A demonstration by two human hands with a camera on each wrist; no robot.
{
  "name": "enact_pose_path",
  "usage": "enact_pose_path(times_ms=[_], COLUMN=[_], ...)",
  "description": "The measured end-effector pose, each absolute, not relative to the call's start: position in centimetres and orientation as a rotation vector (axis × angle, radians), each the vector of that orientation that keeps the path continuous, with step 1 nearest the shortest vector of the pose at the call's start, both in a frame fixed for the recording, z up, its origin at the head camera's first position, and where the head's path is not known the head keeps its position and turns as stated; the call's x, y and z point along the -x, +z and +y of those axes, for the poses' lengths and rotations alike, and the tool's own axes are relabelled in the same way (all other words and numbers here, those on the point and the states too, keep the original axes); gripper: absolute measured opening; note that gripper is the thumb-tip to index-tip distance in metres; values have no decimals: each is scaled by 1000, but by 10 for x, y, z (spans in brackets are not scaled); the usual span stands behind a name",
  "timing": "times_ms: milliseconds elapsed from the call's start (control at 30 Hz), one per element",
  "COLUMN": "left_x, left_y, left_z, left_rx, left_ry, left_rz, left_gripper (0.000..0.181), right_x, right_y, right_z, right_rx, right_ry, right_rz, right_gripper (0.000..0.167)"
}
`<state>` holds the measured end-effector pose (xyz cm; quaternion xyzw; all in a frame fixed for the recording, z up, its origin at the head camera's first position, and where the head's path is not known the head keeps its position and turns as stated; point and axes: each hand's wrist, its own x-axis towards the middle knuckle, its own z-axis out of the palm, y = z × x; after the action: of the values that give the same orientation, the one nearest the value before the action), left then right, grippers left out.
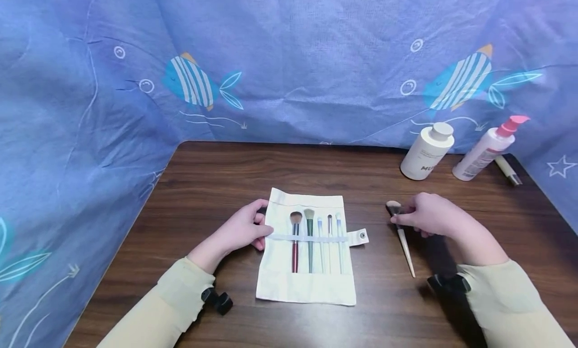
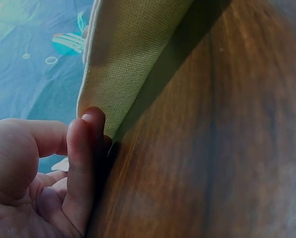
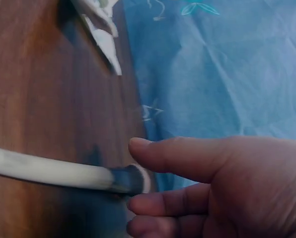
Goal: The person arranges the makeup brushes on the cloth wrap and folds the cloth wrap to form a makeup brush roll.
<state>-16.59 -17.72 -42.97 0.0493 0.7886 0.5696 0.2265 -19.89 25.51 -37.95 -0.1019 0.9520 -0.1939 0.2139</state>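
A white fabric brush roll (image 1: 307, 290) lies unfolded on the table, with several makeup brushes (image 1: 310, 255) upright in its pocket under a strap. My left hand (image 1: 244, 227) pinches the roll's left edge, thumb above and fingers behind the cloth. In the left wrist view that edge of the roll (image 2: 125, 59) is lifted off the wood. To the right of the roll is a loose makeup brush (image 1: 405, 247) with a pale handle, dark ferrule and light bristle tip. My right hand (image 1: 431, 215) is at its bristle end; in the right wrist view thumb and fingers stand apart around it.
At the back right stand a white capped bottle (image 1: 424, 155) and a white pump bottle (image 1: 480, 155) with a pink top. A pale tube (image 1: 507, 168) lies beside them. The roll's snap tab (image 1: 358, 237) sticks out to its right. A blue fish-print cloth (image 1: 316, 77) hangs behind the table.
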Motion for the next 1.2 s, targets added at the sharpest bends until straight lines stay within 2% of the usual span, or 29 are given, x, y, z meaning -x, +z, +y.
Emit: enact_pose_path(times_ms=[133,533,900,1200], left_x=[165,165,164,165], left_y=[-429,-430,-432,-432], left_z=[-177,-177,-178,-177], left_rx=[-136,-155,-140,-153], left_ry=[1582,1570,1572,1585], left_rz=[2161,2191,2195,2183], left_gripper=[59,58,60,60], right_x=[201,202,202,207], right_y=[-387,-393,-383,-372], right_z=[251,243,223,182], right_rx=[272,275,336,357], right_ry=[-512,-550,-1085,-1468], right_rz=[2635,2724,2588,2329], right_gripper=[39,23,9,16])
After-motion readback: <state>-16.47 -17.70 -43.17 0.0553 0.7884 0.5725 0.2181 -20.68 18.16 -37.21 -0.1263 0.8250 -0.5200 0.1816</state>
